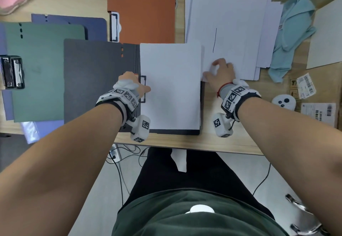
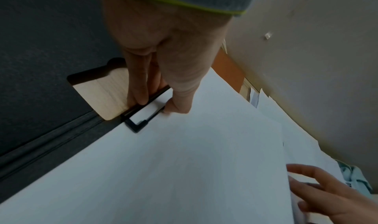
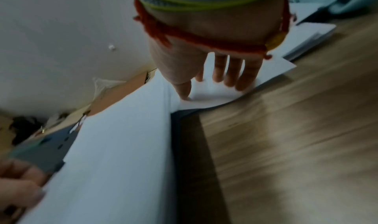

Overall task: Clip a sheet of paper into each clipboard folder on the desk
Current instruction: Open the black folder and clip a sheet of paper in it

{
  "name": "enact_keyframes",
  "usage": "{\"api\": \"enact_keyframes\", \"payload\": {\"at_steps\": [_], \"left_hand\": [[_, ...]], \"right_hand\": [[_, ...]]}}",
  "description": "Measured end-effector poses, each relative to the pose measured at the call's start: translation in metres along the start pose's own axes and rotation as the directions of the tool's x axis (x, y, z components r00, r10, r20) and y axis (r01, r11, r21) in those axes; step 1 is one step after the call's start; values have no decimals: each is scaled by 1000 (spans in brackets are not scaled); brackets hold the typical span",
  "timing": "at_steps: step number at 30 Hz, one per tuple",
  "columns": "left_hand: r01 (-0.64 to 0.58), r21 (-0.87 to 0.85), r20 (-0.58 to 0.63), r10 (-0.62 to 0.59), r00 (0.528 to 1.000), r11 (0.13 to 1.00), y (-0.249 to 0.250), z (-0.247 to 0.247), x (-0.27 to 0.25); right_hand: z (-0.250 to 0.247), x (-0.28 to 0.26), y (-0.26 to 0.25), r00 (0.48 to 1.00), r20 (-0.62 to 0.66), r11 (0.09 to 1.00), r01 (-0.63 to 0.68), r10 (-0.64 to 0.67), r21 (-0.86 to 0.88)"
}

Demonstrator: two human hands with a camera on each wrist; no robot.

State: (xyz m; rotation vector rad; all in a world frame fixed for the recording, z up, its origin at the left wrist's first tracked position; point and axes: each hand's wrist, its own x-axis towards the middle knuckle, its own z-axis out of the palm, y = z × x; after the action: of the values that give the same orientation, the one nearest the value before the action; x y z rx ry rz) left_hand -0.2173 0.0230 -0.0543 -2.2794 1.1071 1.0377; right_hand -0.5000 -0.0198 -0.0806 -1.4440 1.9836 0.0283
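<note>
**A:** Two hands on one folder, nearest the desk edge. The left hand [image 2: 163,75] has fingers [image 2: 137,88] and thumb curled onto the wire clip [image 2: 143,112] of the dark grey folder [image 1: 96,80], which lies open and flat. A white sheet [image 1: 170,87] rests on its right-hand board, its left edge at the clip.

**B:** Is the clip raised or down on the paper?

**A:** I cannot tell for sure. In the left wrist view the wire frame lies across the sheet's edge, with the hand pinching it. My reading is that this is the clipping step for this folder, close to finished.

**B:** And the right hand [image 1: 220,72]?

**A:** Just past the folder's right edge, fingers spread and fairly straight, tips pressing on the lower corner of the loose paper stack [image 1: 231,22]. It grips nothing; it looks like it is sliding off the next sheet.

**B:** Further back?

**A:** A green folder [image 1: 40,69] to the left, open, with its metal clip [image 1: 12,71] showing and no paper in sight, lying over a blue folder [image 1: 74,24]. An orange folder [image 1: 144,11] sits at the far edge, closed or folded over. A pale blue cloth [image 1: 294,31] lies beyond the stack.

**B:** So what does the next move need?

**A:** Probably letting the clip seat squarely with the sheet aligned, then separating a single sheet without dragging several along.
</note>
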Motion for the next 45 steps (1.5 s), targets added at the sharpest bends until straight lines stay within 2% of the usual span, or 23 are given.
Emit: {"api": "enact_keyframes", "payload": {"at_steps": [2, 4, 7, 11, 15, 18, 20, 21, 22, 24, 25, 26, 29, 32, 35, 40, 43, 45], "left_hand": [[3, 12, -14, -3, 1000, 1000, -1, 0, -1], [8, 11, -20, -8, 1000, 1000, -4, -2, -2], [19, 16, -39, -18, 999, 1000, -12, -8, -6], [35, 32, -70, -33, 997, 999, -21, -17, -6], [23, 10, -95, -22, 995, 1000, -19, -23, -8], [-4, -6, -82, 4, 997, 1000, -11, -23, -10], [-3, -7, -70, 3, 998, 1000, -5, -20, -9], [-9, -4, -60, 9, 998, 1000, -3, -17, -8], [-18, -4, -56, 17, 998, 1000, 0, -16, -10], [-38, -8, -60, 37, 997, 999, 4, -13, -11], [-37, -7, -58, 37, 998, 999, 6, -13, -10], [-37, -5, -53, 37, 998, 999, 7, -13, -11], [-63, -32, -15, 62, 998, 997, 11, -18, -12], [-94, -141, -84, 83, 993, 985, 8, -26, -15], [-65, -219, -171, 27, 985, 974, -3, -31, -10], [127, -217, -287, -188, 939, 968, -31, -32, -8], [235, -217, -277, -291, 916, 947, -53, -29, -2], [271, -201, -216, -312, 925, 941, -67, -27, 1]], "right_hand": [[-4, 4, 7, 996, 6, 978, 83, -84, -191], [-5, 6, 11, 993, 58, 956, 116, -104, -270], [-7, 12, 15, 993, 65, 937, 119, -103, -327], [-16, 22, 15, 996, 82, 921, 68, -39, -382], [-22, 19, 2, 997, 68, 935, 46, -24, -353], [-17, 17, -17, 981, 51, 961, 194, -188, -198], [-18, 9, -36, 975, 72, 977, 211, -210, -17], [-18, 5, -44, 981, 113, 983, 147, -159, 107], [-18, 1, -51, 980, 184, 962, 23, -76, 271], [-18, -6, -59, 934, 348, 814, -265, 83, 517], [-17, -7, -58, 916, 387, 745, -329, 104, 580], [-16, -8, -56, 912, 401, 711, -340, 89, 616], [-17, -10, -46, 939, 340, 804, -161, -54, 572], [-21, -4, -34, 949, 301, 885, -62, -90, 461], [-31, -1, -31, 974, 225, 948, -59, -14, 314], [-33, 2, -25, 988, 120, 980, -115, 96, 160], [-30, 0, -29, 984, 90, 983, -159, 151, 89], [-26, -1, -31, 983, 70, 984, -172, 169, 51]]}}
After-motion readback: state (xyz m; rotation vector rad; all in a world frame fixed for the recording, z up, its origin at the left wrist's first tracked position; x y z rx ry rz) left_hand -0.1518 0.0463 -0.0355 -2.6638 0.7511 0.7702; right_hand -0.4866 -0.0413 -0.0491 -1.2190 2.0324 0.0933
